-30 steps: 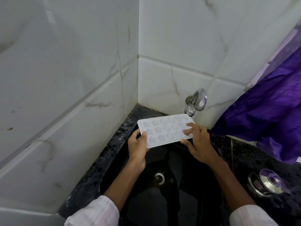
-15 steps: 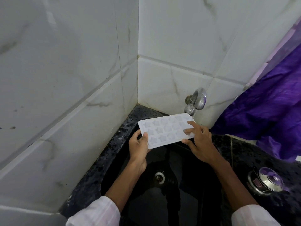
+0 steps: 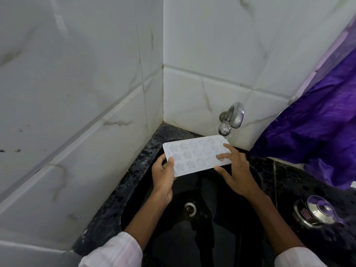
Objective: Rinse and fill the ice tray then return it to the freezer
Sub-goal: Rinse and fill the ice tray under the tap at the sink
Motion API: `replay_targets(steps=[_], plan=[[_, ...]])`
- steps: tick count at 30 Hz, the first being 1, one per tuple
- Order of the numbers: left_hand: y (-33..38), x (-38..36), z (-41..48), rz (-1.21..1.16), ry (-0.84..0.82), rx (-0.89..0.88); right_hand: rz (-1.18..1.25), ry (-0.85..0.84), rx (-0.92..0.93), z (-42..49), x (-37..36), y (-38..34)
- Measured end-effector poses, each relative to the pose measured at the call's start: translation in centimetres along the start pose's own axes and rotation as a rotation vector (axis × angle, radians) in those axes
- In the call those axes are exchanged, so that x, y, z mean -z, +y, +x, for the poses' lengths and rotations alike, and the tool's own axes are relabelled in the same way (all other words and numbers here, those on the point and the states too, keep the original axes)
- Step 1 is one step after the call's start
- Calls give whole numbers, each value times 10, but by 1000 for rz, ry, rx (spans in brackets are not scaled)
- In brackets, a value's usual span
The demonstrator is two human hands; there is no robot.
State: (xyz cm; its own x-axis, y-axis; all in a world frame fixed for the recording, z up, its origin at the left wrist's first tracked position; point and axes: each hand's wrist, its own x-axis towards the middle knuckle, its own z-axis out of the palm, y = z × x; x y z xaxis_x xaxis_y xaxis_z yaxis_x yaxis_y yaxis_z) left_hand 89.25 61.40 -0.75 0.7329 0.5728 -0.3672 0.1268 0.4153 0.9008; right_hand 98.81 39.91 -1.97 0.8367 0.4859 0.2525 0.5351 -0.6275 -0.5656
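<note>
Left hand (image 3: 163,174) grips the tray (image 3: 196,155) by its left short end, thumb on top. Right hand (image 3: 237,170) holds the right end, fingers spread across the top and thumb at the near edge. Held over the black sink (image 3: 134,209), cavities up, the tray runs left to right with its right end slightly farther away. Its far right corner is just under the tap (image 3: 232,118) spout. A purple cloth (image 3: 317,132) hangs to the right above the tabletop (image 3: 285,180).
</note>
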Motion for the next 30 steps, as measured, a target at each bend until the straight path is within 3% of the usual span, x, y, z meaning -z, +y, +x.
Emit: replay_targets(steps=[5, 11, 20, 30], plan=[[-9, 10, 3, 57, 5, 14, 197, 351, -285, -9, -1, 1], [-18, 17, 4, 142, -39, 23, 557, 144, -712, -11, 4, 11], [-21, 16, 7, 258, -138, -45, 508, 170, -685, -21, 5, 24], [-18, 25, 15, 410, -91, -188, 478, 214, -643, -29, 4, 20]])
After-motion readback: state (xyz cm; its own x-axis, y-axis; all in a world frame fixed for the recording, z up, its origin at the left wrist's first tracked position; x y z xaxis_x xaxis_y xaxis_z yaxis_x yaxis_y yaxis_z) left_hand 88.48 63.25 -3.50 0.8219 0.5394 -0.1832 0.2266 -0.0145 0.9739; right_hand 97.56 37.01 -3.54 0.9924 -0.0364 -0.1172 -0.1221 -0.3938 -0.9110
